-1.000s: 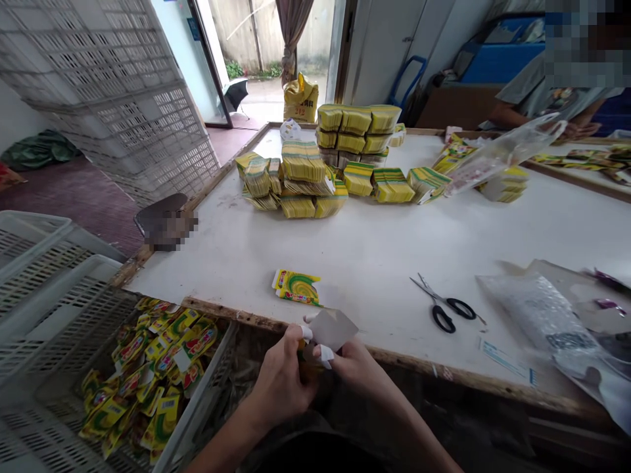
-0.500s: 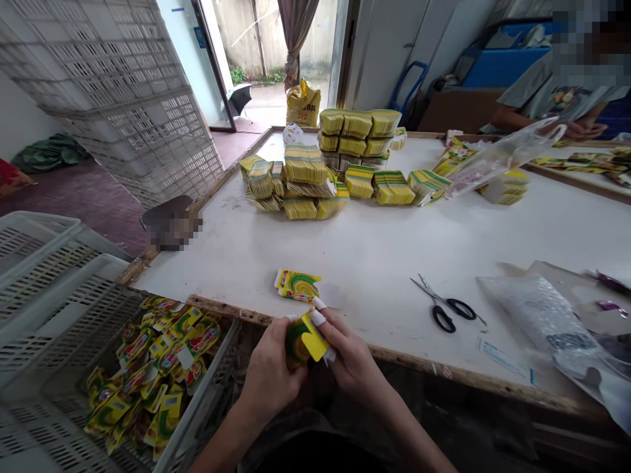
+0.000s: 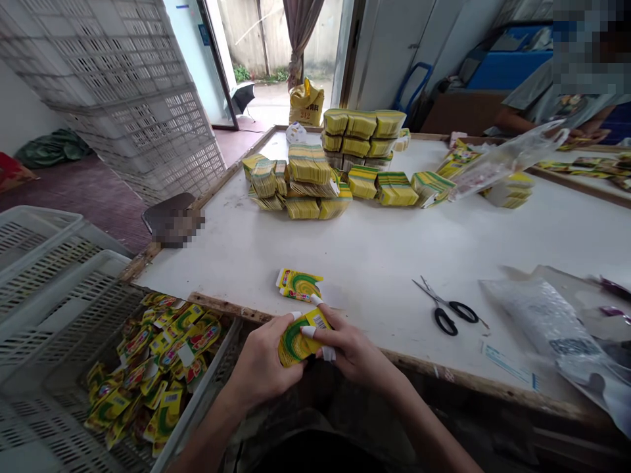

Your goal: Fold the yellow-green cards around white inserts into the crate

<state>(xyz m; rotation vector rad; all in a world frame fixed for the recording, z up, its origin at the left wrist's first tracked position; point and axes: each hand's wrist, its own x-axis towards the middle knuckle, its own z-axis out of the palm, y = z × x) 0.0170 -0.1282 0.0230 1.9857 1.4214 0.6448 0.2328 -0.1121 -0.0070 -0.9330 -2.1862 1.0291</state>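
yellow ctn (image 3: 290,347) btwn both hands (image 3: 266,355) (image 3: 352,348), fingers closed on it; plastic crate (image 3: 69,328) on l w/ loose ctns (image 3: 167,407) inside

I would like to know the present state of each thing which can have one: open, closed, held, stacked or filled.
Left hand, closed on the yellow box
Right hand, also closed on it
Yellow box, held in both hands; end flaps hidden
Carton, lying on the table
Scissors, blades apart, lying on the table
Front crate, holding yellow packets
Back bundles, stacked in layers
Curtain, gathered
Umbrella, open
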